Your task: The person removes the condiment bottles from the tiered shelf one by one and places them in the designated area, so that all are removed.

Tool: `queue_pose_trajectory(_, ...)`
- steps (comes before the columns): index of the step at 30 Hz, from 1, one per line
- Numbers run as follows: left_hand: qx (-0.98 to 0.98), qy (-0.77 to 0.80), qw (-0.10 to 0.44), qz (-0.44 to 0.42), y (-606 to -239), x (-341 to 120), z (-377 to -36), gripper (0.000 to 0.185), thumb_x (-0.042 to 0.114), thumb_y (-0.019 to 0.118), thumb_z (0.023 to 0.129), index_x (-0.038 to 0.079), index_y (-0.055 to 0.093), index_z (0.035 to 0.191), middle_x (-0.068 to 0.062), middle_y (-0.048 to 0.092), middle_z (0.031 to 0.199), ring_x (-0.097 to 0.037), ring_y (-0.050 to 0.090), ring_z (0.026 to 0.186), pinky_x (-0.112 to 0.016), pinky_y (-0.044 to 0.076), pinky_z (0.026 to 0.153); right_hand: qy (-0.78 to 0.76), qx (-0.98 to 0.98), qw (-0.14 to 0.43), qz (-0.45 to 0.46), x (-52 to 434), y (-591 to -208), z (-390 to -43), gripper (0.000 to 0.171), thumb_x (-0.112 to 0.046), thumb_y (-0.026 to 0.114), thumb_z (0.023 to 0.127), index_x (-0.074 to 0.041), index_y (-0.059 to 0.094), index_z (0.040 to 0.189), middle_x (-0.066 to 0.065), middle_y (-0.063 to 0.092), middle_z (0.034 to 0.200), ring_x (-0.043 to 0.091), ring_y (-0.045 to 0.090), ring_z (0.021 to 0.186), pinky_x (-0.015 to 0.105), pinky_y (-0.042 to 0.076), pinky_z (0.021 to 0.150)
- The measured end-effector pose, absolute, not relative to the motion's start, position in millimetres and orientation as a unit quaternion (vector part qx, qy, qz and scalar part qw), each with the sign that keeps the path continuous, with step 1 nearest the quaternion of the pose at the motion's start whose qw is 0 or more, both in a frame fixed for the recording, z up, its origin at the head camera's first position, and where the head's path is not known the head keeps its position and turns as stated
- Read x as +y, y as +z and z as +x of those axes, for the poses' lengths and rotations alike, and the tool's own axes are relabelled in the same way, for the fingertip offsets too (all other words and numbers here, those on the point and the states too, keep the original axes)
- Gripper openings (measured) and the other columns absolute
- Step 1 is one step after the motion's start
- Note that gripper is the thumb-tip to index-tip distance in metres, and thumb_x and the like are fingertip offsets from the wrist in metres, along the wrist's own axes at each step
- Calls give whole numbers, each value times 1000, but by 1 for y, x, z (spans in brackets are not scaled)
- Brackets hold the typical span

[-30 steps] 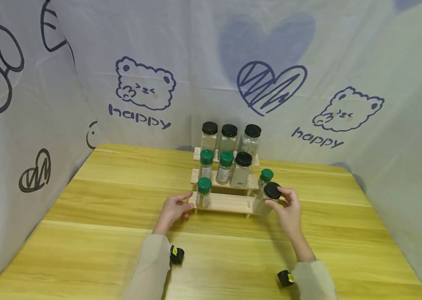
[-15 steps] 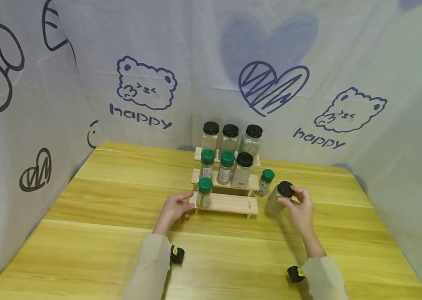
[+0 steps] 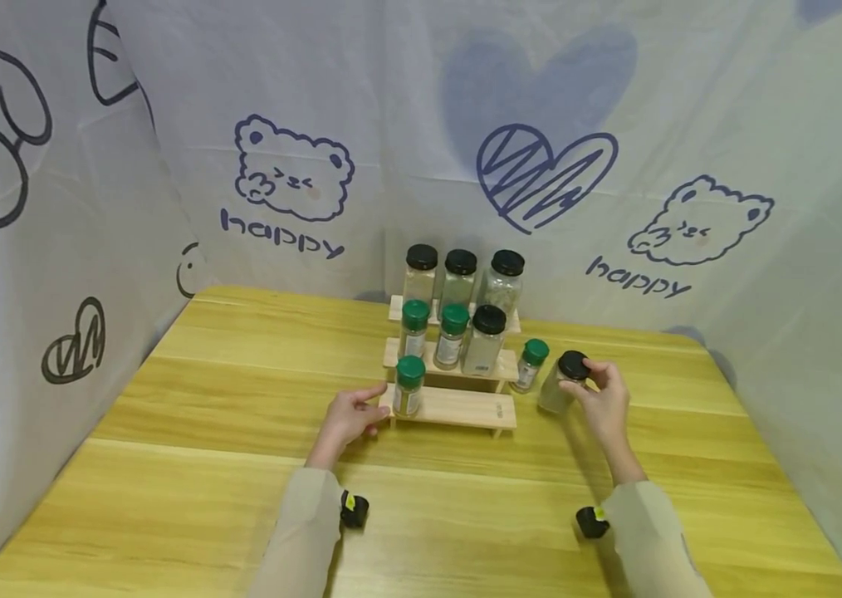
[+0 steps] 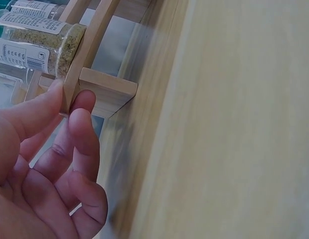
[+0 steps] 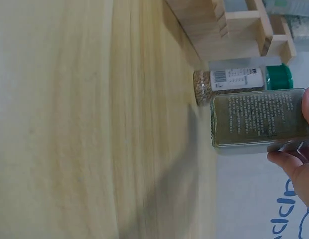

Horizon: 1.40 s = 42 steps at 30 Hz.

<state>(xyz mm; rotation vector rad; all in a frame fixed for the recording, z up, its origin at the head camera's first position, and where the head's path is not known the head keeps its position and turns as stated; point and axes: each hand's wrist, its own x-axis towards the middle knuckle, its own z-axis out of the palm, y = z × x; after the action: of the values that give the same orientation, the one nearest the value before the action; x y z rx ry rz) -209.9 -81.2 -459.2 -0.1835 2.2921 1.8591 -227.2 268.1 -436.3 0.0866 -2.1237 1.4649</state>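
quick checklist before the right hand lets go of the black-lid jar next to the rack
1. Jar base on the table: cannot tell. In the right wrist view the black-lid jar seems to hang just off the table.
2. Grip: ok. The right hand holds the jar by its lid.
3. Jar upright: ok, only a slight lean in the head view.
4. Gap to the neighbour: not ok. The small green-lid jar stands very close beside it; contact cannot be ruled out.
5. Rack steady: ok. The left hand pinches the left end of the wooden rack.
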Motion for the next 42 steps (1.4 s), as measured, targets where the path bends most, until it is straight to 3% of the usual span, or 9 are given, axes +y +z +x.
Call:
queue_pose_trajectory(9, 768, 631, 93, -60, -463, -81, -211, 42, 3, 64, 81, 8, 56, 122, -13, 66, 83, -11, 48, 42, -22, 40, 44, 521, -808, 271, 31, 275, -441, -244, 40, 13, 69, 68, 16, 47, 101, 28, 51, 107, 38, 52, 101, 13, 43, 76)
queue_pose_trajectory(17, 768, 632, 88, -58, -464, -82, -213, 42, 2, 65, 80, 7, 56, 121, -15, 66, 90, -12, 50, 45, -23, 44, 47, 525, -815, 243, 28, 276, -442, -255, 39, 14, 67, 70, 16, 45, 103, 30, 49, 109, 39, 49, 106, 43, 41, 86)
queue_pose_trajectory(42, 770, 629, 88, -54, -467, -82, -215, 41, 3, 65, 81, 8, 56, 121, -15, 66, 87, -12, 50, 44, -23, 44, 47, 534, -822, 194, 26, 281, -449, -270, 44, 15, 64, 73, 17, 39, 109, 33, 46, 116, 41, 44, 112, 41, 36, 92)
